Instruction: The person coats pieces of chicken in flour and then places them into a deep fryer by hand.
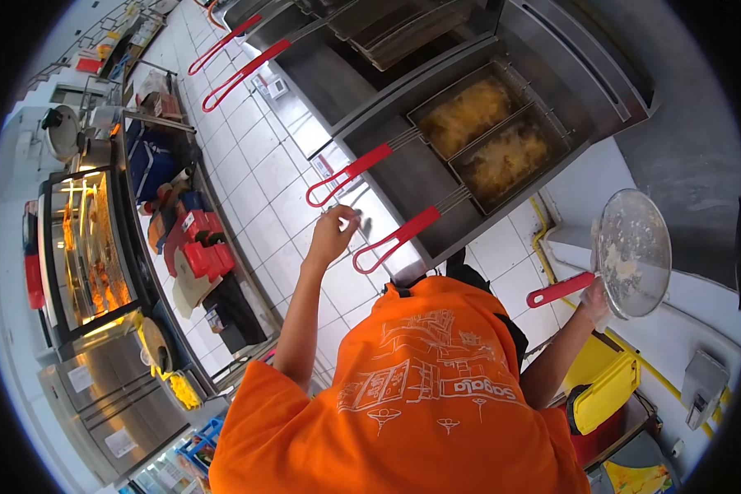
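Note:
My left hand is bare and hangs beside the front of the fryer, just below the red handle of one fryer basket. Its fingers are loosely curled, thumb apart from forefinger, with nothing visible between them. In a clear plastic glove, my right hand grips a round mesh strainer where its red handle meets the rim. Pale, flour-like powder clings to the mesh. Two wire baskets sit side by side in the fryer, with food in bubbling oil in the far basket and the near basket.
Farther along the fryer, more red-handled baskets jut over the tiled floor. A lit glass food warmer stands left, by a counter with red boxes. On the right are a yellow lid and yellow wall pipe.

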